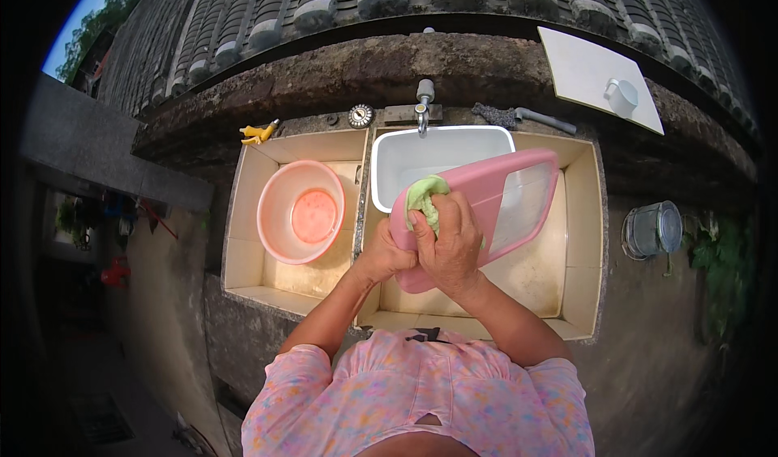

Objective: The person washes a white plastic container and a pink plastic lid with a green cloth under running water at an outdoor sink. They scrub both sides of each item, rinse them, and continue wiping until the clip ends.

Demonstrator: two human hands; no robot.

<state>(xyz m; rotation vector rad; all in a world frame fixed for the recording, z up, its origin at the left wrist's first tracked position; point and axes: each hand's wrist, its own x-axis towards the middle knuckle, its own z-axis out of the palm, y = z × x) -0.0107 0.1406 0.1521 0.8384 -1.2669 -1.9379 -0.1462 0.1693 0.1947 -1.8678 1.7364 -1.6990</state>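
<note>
My left hand (386,253) grips the near left edge of a pink plastic lid (473,180) with a clear window panel (524,199). The lid is held tilted above the right basin of a tiled double sink (582,238). In my right hand (453,244) a light green cloth (428,192) is bunched and pressed against the lid's left end. Behind the lid, a white plastic tub (419,153) stands in the same basin under a metal tap (422,113); its front right part is hidden by the lid.
In the left basin stands a pink plastic bowl (301,214). Along the back ledge lie a yellow spray nozzle (259,132), a round drain strainer (361,116), and a grey pipe (545,120). A white mug (622,98) rests on a white board (598,68). A metal bucket (653,229) is at right.
</note>
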